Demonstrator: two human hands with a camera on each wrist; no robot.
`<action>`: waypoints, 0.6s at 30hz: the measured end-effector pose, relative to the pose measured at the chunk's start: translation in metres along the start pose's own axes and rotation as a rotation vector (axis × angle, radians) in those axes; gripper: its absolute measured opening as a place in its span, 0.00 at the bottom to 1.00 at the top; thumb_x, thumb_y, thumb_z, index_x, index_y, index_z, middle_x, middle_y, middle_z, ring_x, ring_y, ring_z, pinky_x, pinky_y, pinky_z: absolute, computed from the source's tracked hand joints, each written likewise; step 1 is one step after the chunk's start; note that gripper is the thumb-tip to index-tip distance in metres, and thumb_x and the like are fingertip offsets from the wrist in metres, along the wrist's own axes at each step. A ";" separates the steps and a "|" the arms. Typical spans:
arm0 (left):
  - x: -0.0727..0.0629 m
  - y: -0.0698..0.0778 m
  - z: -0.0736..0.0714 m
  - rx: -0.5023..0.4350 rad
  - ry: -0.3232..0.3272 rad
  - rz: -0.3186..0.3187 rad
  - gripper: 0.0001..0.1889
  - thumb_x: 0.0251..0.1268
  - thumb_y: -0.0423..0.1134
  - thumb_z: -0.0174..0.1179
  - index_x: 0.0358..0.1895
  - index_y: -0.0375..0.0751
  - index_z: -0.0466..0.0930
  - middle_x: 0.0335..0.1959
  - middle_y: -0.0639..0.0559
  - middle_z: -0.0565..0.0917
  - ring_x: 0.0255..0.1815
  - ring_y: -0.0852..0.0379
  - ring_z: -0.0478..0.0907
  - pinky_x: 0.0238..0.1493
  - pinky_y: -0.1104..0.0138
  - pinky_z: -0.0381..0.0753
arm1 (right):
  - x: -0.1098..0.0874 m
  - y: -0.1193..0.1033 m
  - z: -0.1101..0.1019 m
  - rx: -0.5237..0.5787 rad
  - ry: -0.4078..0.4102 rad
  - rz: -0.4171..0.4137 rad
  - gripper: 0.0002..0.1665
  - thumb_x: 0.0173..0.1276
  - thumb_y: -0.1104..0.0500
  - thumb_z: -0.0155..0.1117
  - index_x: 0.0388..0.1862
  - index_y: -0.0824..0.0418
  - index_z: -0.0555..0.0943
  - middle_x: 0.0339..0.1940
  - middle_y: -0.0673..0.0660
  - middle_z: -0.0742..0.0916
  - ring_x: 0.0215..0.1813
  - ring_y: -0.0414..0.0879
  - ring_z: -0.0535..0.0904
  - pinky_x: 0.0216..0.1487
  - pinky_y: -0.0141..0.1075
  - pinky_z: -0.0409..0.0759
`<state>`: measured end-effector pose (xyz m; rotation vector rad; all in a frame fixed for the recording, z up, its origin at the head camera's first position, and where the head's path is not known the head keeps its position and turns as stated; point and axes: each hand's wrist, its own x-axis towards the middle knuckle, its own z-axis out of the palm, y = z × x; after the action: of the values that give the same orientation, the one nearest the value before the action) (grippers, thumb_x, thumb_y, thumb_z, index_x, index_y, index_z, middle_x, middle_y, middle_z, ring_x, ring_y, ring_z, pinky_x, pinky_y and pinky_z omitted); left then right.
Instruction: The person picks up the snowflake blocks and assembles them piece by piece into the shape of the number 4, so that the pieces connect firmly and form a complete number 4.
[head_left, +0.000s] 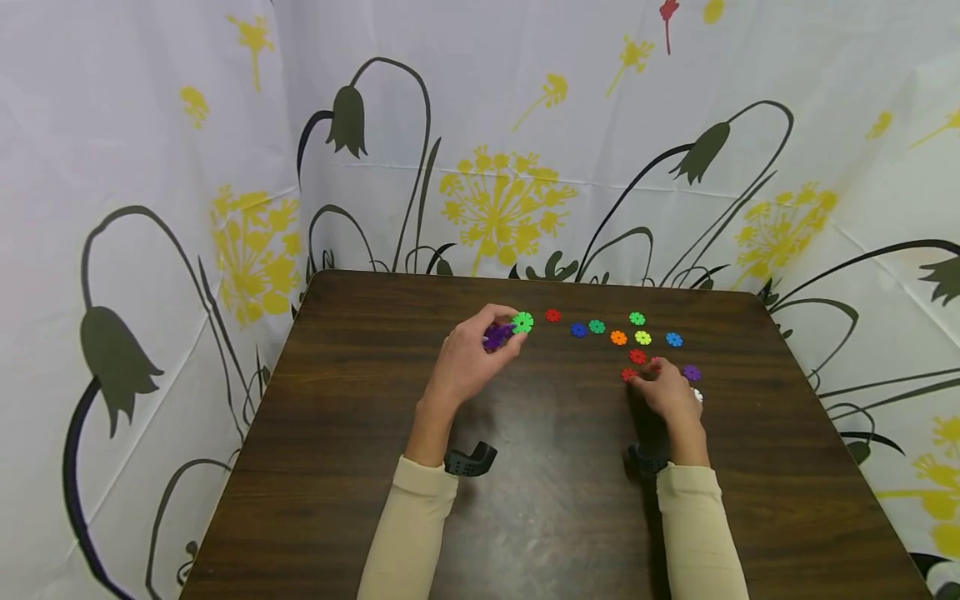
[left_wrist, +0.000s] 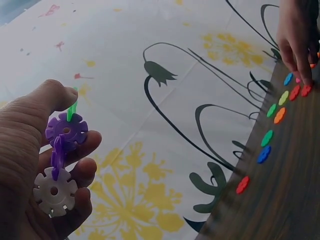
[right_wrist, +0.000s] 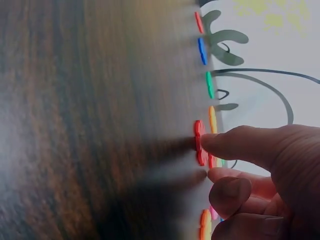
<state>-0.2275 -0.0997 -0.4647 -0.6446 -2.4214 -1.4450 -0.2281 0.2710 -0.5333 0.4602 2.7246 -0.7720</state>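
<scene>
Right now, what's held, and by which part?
Left hand holds linked discs by the green end disc, thumb against it. Right hand is at a red disc; whether it grips can't be told.

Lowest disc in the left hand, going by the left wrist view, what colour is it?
The disc is white; it shows best in the left wrist view.

Green disc, purple disc; white floral-print curtain.
</scene>
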 end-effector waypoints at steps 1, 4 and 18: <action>0.000 0.000 0.000 -0.002 0.000 0.000 0.17 0.75 0.46 0.69 0.61 0.48 0.82 0.49 0.50 0.90 0.45 0.55 0.89 0.47 0.56 0.91 | 0.000 0.000 0.000 0.005 0.003 -0.005 0.36 0.77 0.35 0.61 0.71 0.58 0.73 0.73 0.74 0.79 0.68 0.75 0.78 0.57 0.71 0.77; 0.000 0.000 0.000 0.002 0.005 0.007 0.16 0.76 0.46 0.68 0.61 0.49 0.82 0.49 0.51 0.90 0.45 0.55 0.89 0.48 0.55 0.91 | 0.000 -0.001 0.001 0.010 0.003 -0.024 0.33 0.76 0.35 0.62 0.65 0.58 0.75 0.68 0.73 0.82 0.63 0.73 0.81 0.53 0.67 0.78; -0.001 0.001 -0.002 0.008 0.052 0.046 0.16 0.75 0.44 0.69 0.61 0.48 0.82 0.48 0.49 0.89 0.43 0.54 0.88 0.46 0.57 0.91 | 0.005 -0.005 0.005 0.082 -0.065 -0.104 0.28 0.78 0.50 0.65 0.62 0.71 0.73 0.56 0.71 0.83 0.51 0.61 0.80 0.53 0.55 0.80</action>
<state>-0.2265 -0.1014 -0.4631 -0.6484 -2.3560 -1.4161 -0.2333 0.2653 -0.5372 0.3068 2.6823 -0.9117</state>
